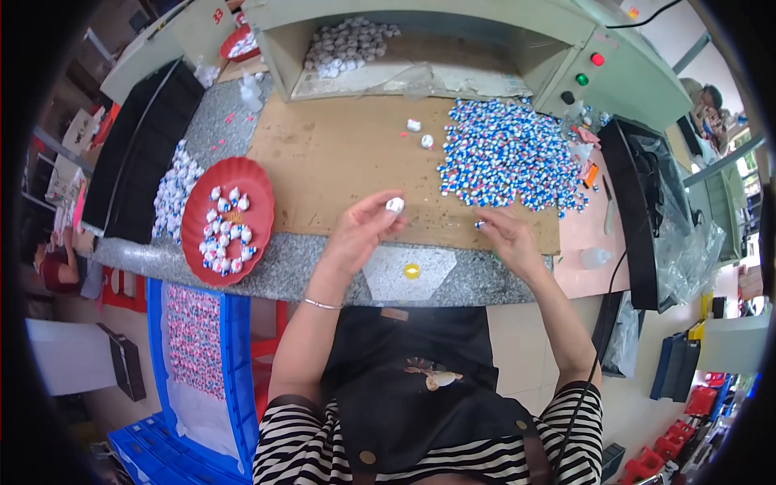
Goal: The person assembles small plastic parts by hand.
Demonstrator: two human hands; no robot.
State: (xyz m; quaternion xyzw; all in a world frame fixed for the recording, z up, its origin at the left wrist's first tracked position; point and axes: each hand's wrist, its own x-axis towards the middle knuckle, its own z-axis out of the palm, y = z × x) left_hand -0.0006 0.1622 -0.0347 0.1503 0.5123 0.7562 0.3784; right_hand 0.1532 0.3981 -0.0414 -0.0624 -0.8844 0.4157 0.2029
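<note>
My left hand (360, 230) is closed, pinching a small white rounded figure part (395, 204) between thumb and fingertips over the front of the brown board. To its right, my right hand (514, 242) pinches a tiny blue-and-white piece (479, 225) at its fingertips. Just beyond that hand spreads a large pile of small blue-and-white pieces (509, 153). Two white figure parts, one of them a white piece (427, 141), stand on the brown board (339, 153) beside the pile. A red scalloped plate (194, 242) at the left holds several white-and-blue figure parts.
Behind the board, a cabinet (436, 24) holds a heap of white balls (343, 44). White-and-blue parts (174, 186) lie left of the plate. Black trays flank the bench, one a right-hand tray (638, 242). A small clear bottle (596, 258) and a yellow ring (412, 271) lie near the front.
</note>
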